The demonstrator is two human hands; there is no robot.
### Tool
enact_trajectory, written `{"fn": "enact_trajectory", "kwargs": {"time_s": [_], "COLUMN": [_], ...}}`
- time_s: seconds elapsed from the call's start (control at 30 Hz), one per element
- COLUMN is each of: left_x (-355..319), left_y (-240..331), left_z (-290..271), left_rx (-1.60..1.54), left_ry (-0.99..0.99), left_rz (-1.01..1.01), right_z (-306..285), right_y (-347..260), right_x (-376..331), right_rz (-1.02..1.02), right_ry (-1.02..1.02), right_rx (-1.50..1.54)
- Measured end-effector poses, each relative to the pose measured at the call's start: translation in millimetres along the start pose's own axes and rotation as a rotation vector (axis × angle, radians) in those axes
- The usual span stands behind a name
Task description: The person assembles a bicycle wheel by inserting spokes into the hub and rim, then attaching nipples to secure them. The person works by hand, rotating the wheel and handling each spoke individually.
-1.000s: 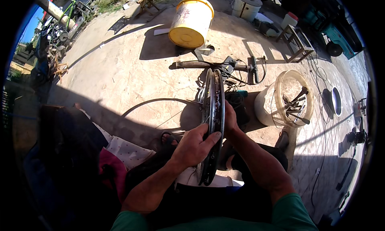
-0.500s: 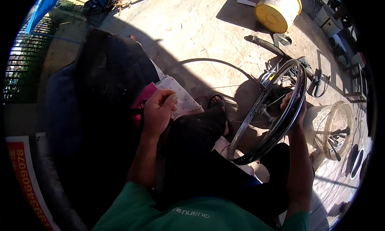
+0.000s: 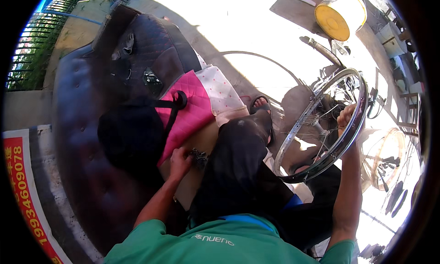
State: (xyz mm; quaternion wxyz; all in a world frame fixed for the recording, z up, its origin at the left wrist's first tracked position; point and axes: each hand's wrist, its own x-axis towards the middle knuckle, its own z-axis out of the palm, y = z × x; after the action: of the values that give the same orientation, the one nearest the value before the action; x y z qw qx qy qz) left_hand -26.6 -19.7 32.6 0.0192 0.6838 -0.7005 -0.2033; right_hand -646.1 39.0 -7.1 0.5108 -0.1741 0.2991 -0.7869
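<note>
My right hand (image 3: pixel 347 116) grips a bicycle wheel rim (image 3: pixel 337 157), its fingers wrapped round the rim's right side. The wheel stands tilted beside my right leg, with a hub (image 3: pixel 316 125) and only a few thin spokes (image 3: pixel 326 142) showing inside it. On the tan seat surface (image 3: pixel 185 190) by my left thigh lies a small heap of dark metal parts (image 3: pixel 199 158), too small to name. My left hand (image 3: pixel 181 161) is down at its left edge, fingers bent and drawn together; whatever they pinch is hidden.
A dark padded sofa (image 3: pixel 78 149) fills the left side, with a black cap-like bag (image 3: pixel 130 131) and pink quilted cloth (image 3: pixel 192 103) on it. A yellow-bottomed bucket (image 3: pixel 332 22) lies ahead; a pale bucket (image 3: pixel 389 158) holding tools stands right. A tyre (image 3: pixel 321 48) lies beyond the wheel.
My left hand has dropped from above the pink cloth to the heap of metal parts. The right hand still holds the rim. The view has shifted left and the sofa looks brighter.
</note>
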Motion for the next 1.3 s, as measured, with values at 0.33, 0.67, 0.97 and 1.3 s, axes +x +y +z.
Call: {"fn": "enact_trajectory", "kwargs": {"time_s": [0.33,0.67,0.97,1.3], "left_x": [-36,-51,-17,-23], "left_y": [-24,-35,-17,-72], "left_z": [-9,24,-4,-24], "left_rx": [0.049,-0.113,-0.635,-0.458], "left_ry": [-0.097,0.007,-0.247,0.015], "left_rz": [-0.255,-0.258,-0.347,-0.491], "right_z": [33,43,-7,-10], "right_y": [-4,-2,-10,-10], "right_x": [-8,-5,-1,1], "right_rz": [0.017,0.032,0.118,0.146], "right_ry": [0.293,0.319,-0.089,-0.036], "right_rx": [-0.187,-0.201,0.016,0.008]}}
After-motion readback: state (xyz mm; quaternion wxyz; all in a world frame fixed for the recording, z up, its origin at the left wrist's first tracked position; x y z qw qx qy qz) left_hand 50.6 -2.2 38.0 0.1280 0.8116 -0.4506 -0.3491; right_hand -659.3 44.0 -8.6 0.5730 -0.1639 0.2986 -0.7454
